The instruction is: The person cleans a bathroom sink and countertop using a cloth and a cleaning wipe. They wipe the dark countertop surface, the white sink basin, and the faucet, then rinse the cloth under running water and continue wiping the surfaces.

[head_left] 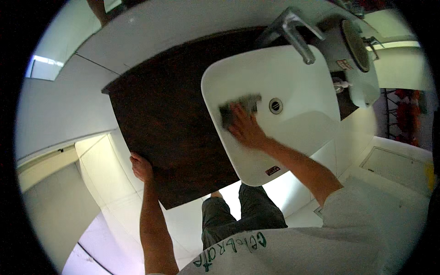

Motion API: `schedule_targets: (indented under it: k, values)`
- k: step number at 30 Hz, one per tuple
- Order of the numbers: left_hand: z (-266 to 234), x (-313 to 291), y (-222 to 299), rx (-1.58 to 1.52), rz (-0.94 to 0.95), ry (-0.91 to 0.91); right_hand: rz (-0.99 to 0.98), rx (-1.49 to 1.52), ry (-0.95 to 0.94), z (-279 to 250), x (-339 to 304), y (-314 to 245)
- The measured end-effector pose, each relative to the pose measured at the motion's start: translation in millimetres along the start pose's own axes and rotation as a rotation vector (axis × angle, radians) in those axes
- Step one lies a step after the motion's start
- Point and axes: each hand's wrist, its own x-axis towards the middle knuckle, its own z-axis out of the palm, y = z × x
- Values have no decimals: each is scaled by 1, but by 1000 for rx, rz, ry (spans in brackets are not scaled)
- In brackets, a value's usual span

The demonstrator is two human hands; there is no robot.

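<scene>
A dark grey cloth lies against the inner left wall of the white sink basin. My right hand presses on it from above, its fingers slightly smeared by motion. Farther left, my left hand is closed at the left edge of the dark wooden countertop. Some of its fingers are hidden. Right of the cloth sits the round metal drain, with no water visible around it.
A chrome faucet reaches over the basin's far side. To the right stand a clear pump bottle and a grey round-topped container. A small sticker is on the basin's near rim. White wall tiles border the counter on the left.
</scene>
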Motion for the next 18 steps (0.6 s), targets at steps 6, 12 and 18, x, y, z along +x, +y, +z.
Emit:
schedule_targets:
  k: [6, 12, 18]
  values:
    - [4, 10, -1, 73, 63, 103, -5, 61, 59, -5, 46, 25]
    - [-27, -133, 167, -742, 218, -272, -185, 120, -351, -15, -51, 0]
    - [-26, -185, 298, -363, 864, -31, -188, -128, 150, -43, 60, 75]
